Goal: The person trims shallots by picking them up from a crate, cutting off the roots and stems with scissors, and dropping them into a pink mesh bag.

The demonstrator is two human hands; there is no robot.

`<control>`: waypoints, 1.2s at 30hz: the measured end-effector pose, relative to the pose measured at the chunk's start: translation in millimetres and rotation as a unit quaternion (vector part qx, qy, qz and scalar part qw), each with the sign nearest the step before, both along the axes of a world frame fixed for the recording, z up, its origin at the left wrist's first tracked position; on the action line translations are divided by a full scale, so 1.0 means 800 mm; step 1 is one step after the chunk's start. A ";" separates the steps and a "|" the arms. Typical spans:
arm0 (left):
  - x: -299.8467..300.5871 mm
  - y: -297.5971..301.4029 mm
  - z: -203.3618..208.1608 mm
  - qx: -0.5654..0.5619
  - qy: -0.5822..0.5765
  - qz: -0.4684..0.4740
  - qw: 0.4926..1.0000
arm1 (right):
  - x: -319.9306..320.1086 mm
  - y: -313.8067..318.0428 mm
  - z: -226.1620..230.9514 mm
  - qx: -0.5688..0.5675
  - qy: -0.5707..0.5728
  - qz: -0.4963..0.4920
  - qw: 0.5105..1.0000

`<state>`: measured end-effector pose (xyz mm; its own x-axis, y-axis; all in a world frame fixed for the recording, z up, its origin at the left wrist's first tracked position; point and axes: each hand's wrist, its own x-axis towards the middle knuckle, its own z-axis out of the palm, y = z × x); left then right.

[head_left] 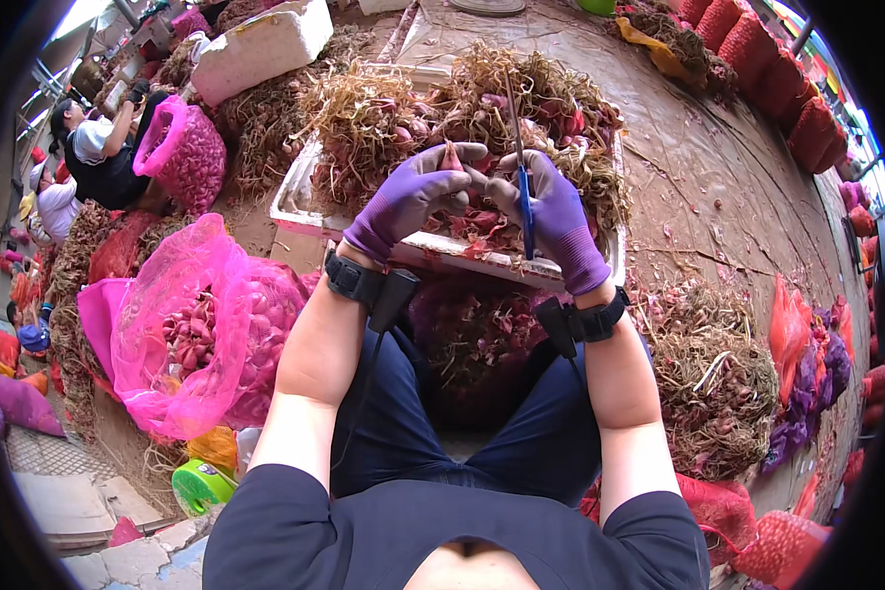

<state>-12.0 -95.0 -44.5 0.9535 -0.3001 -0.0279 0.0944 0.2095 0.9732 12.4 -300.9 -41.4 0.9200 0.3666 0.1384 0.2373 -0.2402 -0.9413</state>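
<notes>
Both my hands wear purple gloves with greyish, soiled palms and fingers. Between the fingers of my left hand (411,193) is a small red shallot (450,158), its pointed end up. My right hand (553,208) is closed round a slim, blue-handled cutting tool (527,211). Its long, dark, narrow blade points away from me; whether it is a knife or shears I cannot tell. The fingertips of both hands meet close to the shallot. Beneath them stands a white foam box (300,187), heaped with shallots with dry, straw-coloured tops (521,93).
An open pink mesh sack of shallots (192,334) stands at my left. More dried stalks (708,383) lie at my right. Shallots and skins lie below the box, between my legs. Another foam box (264,49) and seated people (103,147) are far left. Red sacks (757,59) line the far right.
</notes>
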 end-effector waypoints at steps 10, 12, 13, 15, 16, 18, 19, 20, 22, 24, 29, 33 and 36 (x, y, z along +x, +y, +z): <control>0.008 0.016 -0.017 -0.153 -0.022 -0.078 0.985 | -0.011 0.005 0.002 -0.183 -0.112 0.038 0.976; 0.011 0.017 -0.019 -0.174 -0.007 -0.082 0.981 | -0.011 0.005 0.007 -0.167 -0.065 0.031 0.983; 0.015 0.019 -0.023 -0.202 0.022 -0.086 0.975 | -0.009 0.006 0.006 -0.167 -0.066 0.032 0.983; 0.016 0.016 -0.021 -0.251 0.043 -0.112 0.961 | -0.002 0.005 -0.003 -0.116 -0.058 0.008 0.992; 0.014 0.009 -0.019 -0.252 0.043 -0.114 0.960 | 0.000 0.003 -0.008 -0.117 -0.057 0.007 0.991; 0.010 0.001 -0.016 -0.223 0.041 -0.080 0.971 | 0.000 0.004 -0.013 -0.076 -0.117 -0.030 0.990; 0.010 0.003 -0.019 -0.223 0.040 -0.078 0.971 | -0.002 0.004 -0.010 -0.076 -0.117 -0.028 0.990; 0.013 0.006 -0.027 -0.212 0.055 -0.047 0.975 | -0.004 0.004 -0.004 -0.085 -0.094 -0.017 0.992; 0.016 0.010 -0.034 -0.200 0.069 -0.016 0.977 | -0.006 0.004 0.000 -0.095 -0.073 -0.005 0.993; 0.017 0.018 -0.039 -0.222 0.075 -0.017 0.972 | -0.005 0.007 -0.004 -0.095 -0.088 -0.023 0.991; 0.006 0.036 -0.011 -0.167 0.100 0.110 0.975 | -0.005 0.015 -0.002 -0.067 -0.094 -0.023 0.993; -0.051 0.064 0.101 0.172 -0.058 0.196 0.964 | 0.017 0.002 -0.033 0.051 -0.003 -0.011 0.999; -0.118 0.111 0.162 0.327 -0.117 0.274 0.897 | 0.016 -0.002 -0.027 0.020 0.004 -0.017 1.000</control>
<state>-106.4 -6.5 85.1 0.9557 0.2219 0.1933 -0.0718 -0.4612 0.8844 24.9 -302.8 -62.9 0.9327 0.3303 0.1451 0.2226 -0.2105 -0.9519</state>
